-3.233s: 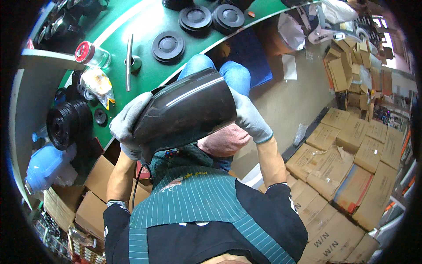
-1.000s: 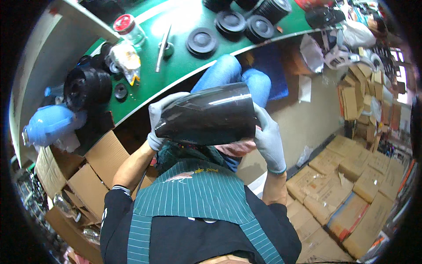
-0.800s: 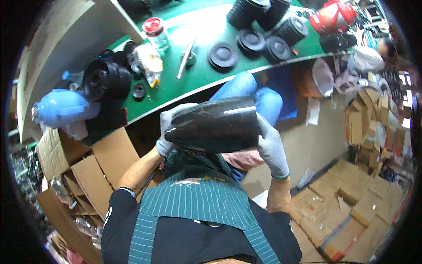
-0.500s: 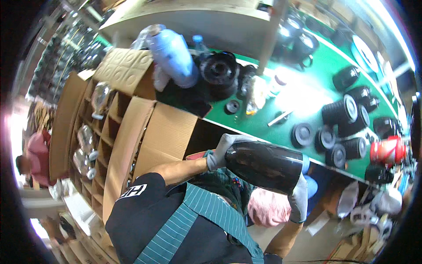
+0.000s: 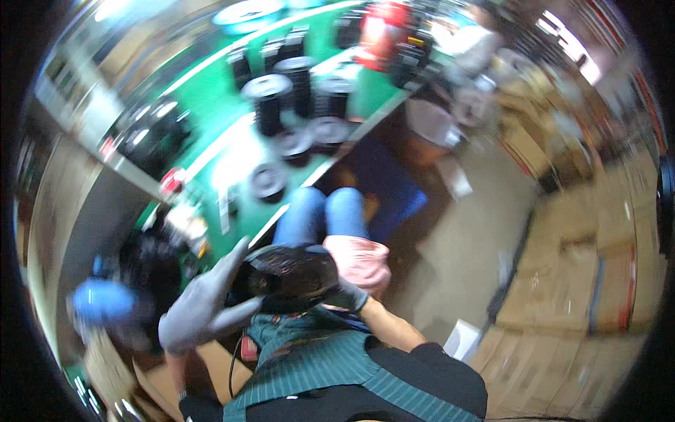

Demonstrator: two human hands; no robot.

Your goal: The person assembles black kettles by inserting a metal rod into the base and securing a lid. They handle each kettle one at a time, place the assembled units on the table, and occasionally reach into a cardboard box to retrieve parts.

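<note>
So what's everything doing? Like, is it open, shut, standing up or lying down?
Grey-gloved left hand: open, thumb and fingers spread
Grey-gloved right hand: mostly hidden, grip unclear
Glossy black rounded vessel: between the hands, too blurred to tell if open
Round black disc: lying flat
Black cylindrical stacks: upright
Soft pink cloth: crumpled
Brown cardboard boxes: packed together, tops seemingly shut
</note>
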